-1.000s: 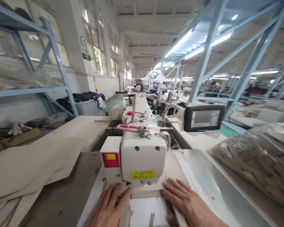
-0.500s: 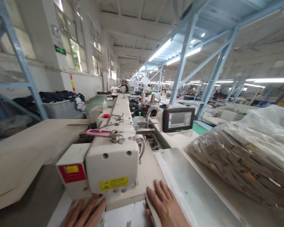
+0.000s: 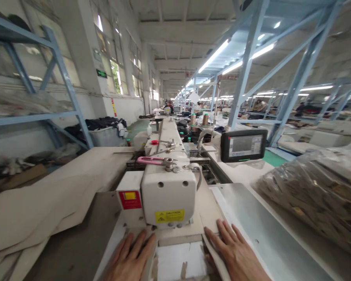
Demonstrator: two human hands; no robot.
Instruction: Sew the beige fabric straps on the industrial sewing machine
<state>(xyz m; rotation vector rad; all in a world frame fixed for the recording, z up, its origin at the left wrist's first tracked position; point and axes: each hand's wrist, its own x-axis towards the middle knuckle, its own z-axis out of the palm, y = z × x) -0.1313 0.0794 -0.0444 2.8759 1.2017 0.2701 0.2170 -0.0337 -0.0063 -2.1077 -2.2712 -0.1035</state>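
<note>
At the front of a pale sewing machine head [image 3: 168,191], my left hand [image 3: 131,255] lies with its fingers stretched out on the left side of a beige board frame [image 3: 179,235]. My right hand [image 3: 236,251] rests on the frame's right side, fingers extended and apart; its thumb is partly hidden by the board's edge. Between the hands, inside the frame, is a white sheet [image 3: 178,255] with small brownish marks or pieces. A yellow caution label [image 3: 169,216] is on the machine's front. Pink-handled thread snips [image 3: 152,160] lie on top of the machine.
Right of the machine stands a control screen [image 3: 243,145]. A clear plastic bag [image 3: 310,199] of brownish pieces sits at the right. Large beige sheets [image 3: 46,203] are stacked at the left. Blue metal racks [image 3: 67,86] rise on both sides. Thread cones [image 3: 205,119] stand behind.
The view has turned left, so the machine, screen and hands appear farther right. Both hands keep about the same places on the board frame.
</note>
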